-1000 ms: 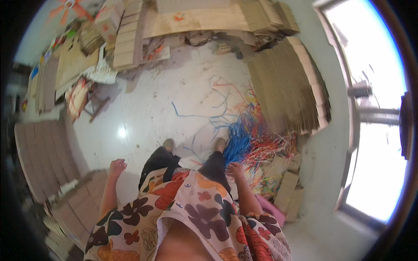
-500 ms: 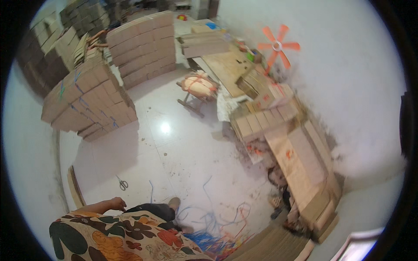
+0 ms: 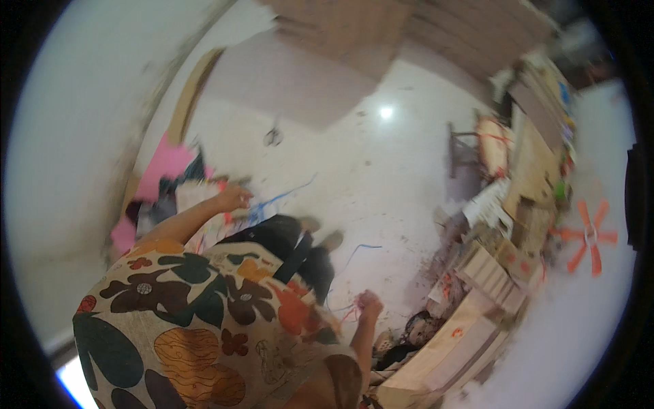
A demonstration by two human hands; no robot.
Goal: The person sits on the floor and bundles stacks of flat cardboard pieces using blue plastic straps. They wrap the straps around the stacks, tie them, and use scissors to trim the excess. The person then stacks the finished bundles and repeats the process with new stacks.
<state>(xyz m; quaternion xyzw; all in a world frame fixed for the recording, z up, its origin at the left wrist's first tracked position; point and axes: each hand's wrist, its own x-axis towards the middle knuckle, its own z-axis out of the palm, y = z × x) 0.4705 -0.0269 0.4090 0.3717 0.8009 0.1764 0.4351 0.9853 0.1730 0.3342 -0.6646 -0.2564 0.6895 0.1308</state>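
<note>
My left hand [image 3: 235, 198] hangs above the floor with its fingers loosely apart and nothing visible in them. Just beyond it lie blue plastic strips [image 3: 276, 201], with mixed cloths and a pink sheet [image 3: 163, 167] to its left. My right hand [image 3: 368, 305] is low at the right of my legs, beside thin red and blue strips [image 3: 349, 315]. Motion blur hides its fingers, so whether it grips a strip cannot be told. A pair of scissors [image 3: 273, 137] lies on the floor ahead, touched by neither hand.
Cardboard stacks [image 3: 347, 31] stand at the far side. A stool with a tied cushion [image 3: 496, 140] is at the right, beside a low table [image 3: 531, 167]. Flat cardboard [image 3: 446, 347] and an orange fan [image 3: 589, 235] line the right wall. A cardboard strip [image 3: 191, 95] leans at the left.
My view has turned left, so the stacks, stool and fan have shifted right in the picture. My right hand has come into view, as have the pink sheet and cloths.
</note>
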